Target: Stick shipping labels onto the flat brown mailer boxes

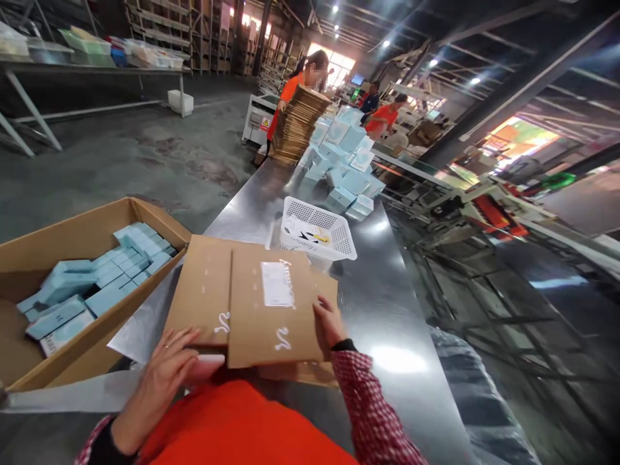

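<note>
A flat brown cardboard carton (271, 323) with a white paper label (277, 284) and white handwritten marks lies on the table in front of me. It overlaps another flat cardboard piece (206, 278) on its left. My right hand (330, 321) is closed on the carton's right edge, thumb side up, its other fingers partly hidden. My left hand (169, 365) rests with fingers stretched at the near left corner of the left piece. Beside that hand, at the table's front edge, shows a pinkish flat object (208, 367) I cannot identify.
A big open carton (159, 223) of light blue boxes stands left. Beyond the cardboard is a white perforated basket (341, 239) with small items. Farther along the metal table (387, 303) are piled blue boxes (346, 158) and stacked cardboard (295, 126), near a co-worker in orange (289, 90).
</note>
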A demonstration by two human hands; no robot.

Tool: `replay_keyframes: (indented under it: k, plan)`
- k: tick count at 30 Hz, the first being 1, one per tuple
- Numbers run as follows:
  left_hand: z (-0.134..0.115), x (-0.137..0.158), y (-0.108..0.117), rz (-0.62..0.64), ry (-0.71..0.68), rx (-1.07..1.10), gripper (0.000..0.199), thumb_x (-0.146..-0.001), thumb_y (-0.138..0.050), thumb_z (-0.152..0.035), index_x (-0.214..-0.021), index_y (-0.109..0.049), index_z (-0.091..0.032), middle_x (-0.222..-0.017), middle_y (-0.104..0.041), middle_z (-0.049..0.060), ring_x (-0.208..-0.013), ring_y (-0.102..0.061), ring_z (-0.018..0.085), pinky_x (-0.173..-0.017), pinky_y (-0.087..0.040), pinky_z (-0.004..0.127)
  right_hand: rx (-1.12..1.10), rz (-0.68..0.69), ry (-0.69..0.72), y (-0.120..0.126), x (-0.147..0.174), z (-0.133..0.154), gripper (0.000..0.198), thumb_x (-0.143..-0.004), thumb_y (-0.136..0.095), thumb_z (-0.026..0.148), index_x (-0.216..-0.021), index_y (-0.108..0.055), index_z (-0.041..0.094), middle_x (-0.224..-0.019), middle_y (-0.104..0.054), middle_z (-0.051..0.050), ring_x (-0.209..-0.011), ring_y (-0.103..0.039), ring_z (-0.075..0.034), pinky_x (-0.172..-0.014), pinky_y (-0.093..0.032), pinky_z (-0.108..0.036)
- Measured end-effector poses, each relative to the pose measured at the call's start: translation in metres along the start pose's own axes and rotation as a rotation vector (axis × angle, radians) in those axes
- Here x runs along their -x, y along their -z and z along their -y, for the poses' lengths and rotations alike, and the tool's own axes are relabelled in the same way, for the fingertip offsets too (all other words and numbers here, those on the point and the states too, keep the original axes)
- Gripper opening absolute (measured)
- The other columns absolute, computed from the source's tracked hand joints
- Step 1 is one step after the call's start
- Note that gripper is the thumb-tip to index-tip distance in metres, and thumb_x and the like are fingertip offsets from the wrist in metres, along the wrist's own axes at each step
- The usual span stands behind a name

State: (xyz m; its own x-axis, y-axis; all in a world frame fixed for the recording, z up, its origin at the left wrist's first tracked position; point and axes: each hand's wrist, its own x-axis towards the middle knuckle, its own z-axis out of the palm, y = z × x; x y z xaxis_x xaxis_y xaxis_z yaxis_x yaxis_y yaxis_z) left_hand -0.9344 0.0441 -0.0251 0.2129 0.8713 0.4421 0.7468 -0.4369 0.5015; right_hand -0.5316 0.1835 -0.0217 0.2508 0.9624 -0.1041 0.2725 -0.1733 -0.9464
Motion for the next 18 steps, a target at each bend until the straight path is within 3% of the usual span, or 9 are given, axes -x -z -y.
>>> replay_keyframes:
  k: [4, 6, 7, 9, 11, 13, 15, 17, 18]
  plan:
    - [-0.014, -0.016, 0.057, -0.147, 0.001, 0.065, 0.021, -0.09, -0.048, -0.026, -0.106, -0.062, -0.024, -0.105, -0.069, 0.002, -0.105, -0.061, 0.016, -0.099, -0.046, 0.031, 0.04, -0.183, -0.117, 0.112, -0.001, -0.018, 0.043, -0.059, -0.065, 0.038, -0.097, -0.065, 0.018, -0.085, -0.072, -0.008, -0.074, -0.067, -0.024, -0.069, -0.054, -0.035]
    - [-0.025, -0.025, 0.08, -0.181, -0.016, 0.056, 0.019, -0.09, -0.049, -0.023, -0.104, -0.062, -0.024, -0.103, -0.069, 0.001, -0.103, -0.061, 0.015, -0.097, -0.046, 0.028, 0.174, -0.159, -0.149, 0.129, -0.001, -0.025, 0.039, -0.059, -0.064, 0.039, -0.093, -0.067, 0.019, -0.086, -0.072, -0.009, -0.08, -0.067, -0.027, -0.073, -0.054, -0.039]
    - [-0.031, -0.03, 0.088, -0.192, -0.032, 0.05, 0.019, -0.089, -0.049, -0.02, -0.103, -0.062, -0.023, -0.102, -0.069, 0.001, -0.102, -0.061, 0.015, -0.096, -0.046, 0.028, 0.276, -0.138, -0.148, 0.124, -0.001, -0.025, 0.04, -0.059, -0.064, 0.04, -0.092, -0.068, 0.019, -0.091, -0.071, -0.011, -0.089, -0.066, -0.029, -0.079, -0.053, -0.042]
    - [-0.044, -0.042, 0.099, -0.2, -0.06, 0.05, 0.021, -0.088, -0.049, -0.015, -0.103, -0.061, -0.022, -0.101, -0.069, 0.002, -0.1, -0.061, 0.016, -0.095, -0.046, 0.03, 0.465, -0.133, -0.079, 0.092, 0.004, -0.013, 0.049, -0.057, -0.068, 0.042, -0.099, -0.067, 0.016, -0.11, -0.065, -0.018, -0.112, -0.055, -0.036, -0.095, -0.043, -0.051]
    - [-0.057, -0.055, 0.106, -0.205, -0.085, 0.066, 0.021, -0.087, -0.049, -0.012, -0.103, -0.06, -0.021, -0.1, -0.068, 0.003, -0.099, -0.062, 0.017, -0.092, -0.047, 0.03, 0.481, -0.07, 0.084, 0.035, 0.018, 0.015, 0.067, -0.058, -0.071, 0.046, -0.115, -0.06, 0.012, -0.132, -0.05, -0.022, -0.13, -0.037, -0.037, -0.108, -0.027, -0.055]
    - [-0.068, -0.066, 0.112, -0.229, -0.089, 0.069, 0.019, -0.087, -0.049, -0.012, -0.1, -0.061, -0.021, -0.098, -0.069, 0.003, -0.098, -0.062, 0.017, -0.089, -0.048, 0.03, 0.27, 0.244, 0.265, -0.035, 0.045, 0.051, 0.077, -0.066, -0.069, 0.051, -0.131, -0.047, 0.017, -0.143, -0.039, -0.017, -0.135, -0.033, -0.03, -0.112, -0.021, -0.05]
    - [-0.074, -0.074, 0.12, -0.268, -0.054, 0.047, 0.017, -0.089, -0.048, -0.015, -0.095, -0.062, -0.02, -0.095, -0.069, 0.003, -0.095, -0.062, 0.017, -0.087, -0.049, 0.028, 0.017, 0.779, 0.388, -0.104, 0.08, 0.083, 0.083, -0.064, -0.074, 0.052, -0.135, -0.042, 0.023, -0.141, -0.044, -0.011, -0.131, -0.039, -0.026, -0.112, -0.027, -0.044]
    - [-0.07, -0.077, 0.128, -0.312, 0.036, 0.016, 0.018, -0.091, -0.045, -0.02, -0.089, -0.063, -0.02, -0.092, -0.069, 0.003, -0.09, -0.064, 0.016, -0.082, -0.05, 0.027, -0.151, 1.081, 0.381, -0.161, 0.113, 0.1, 0.073, -0.064, -0.075, 0.052, -0.127, -0.051, 0.023, -0.125, -0.058, -0.008, -0.118, -0.052, -0.024, -0.104, -0.038, -0.04]
    - [-0.065, -0.077, 0.131, -0.328, 0.1, -0.004, 0.021, -0.092, -0.043, -0.024, -0.088, -0.064, -0.021, -0.091, -0.069, 0.004, -0.088, -0.064, 0.016, -0.081, -0.05, 0.027, -0.204, 1.138, 0.328, -0.181, 0.126, 0.102, 0.06, -0.069, -0.07, 0.054, -0.117, -0.058, 0.021, -0.113, -0.064, -0.007, -0.108, -0.058, -0.023, -0.098, -0.044, -0.039]
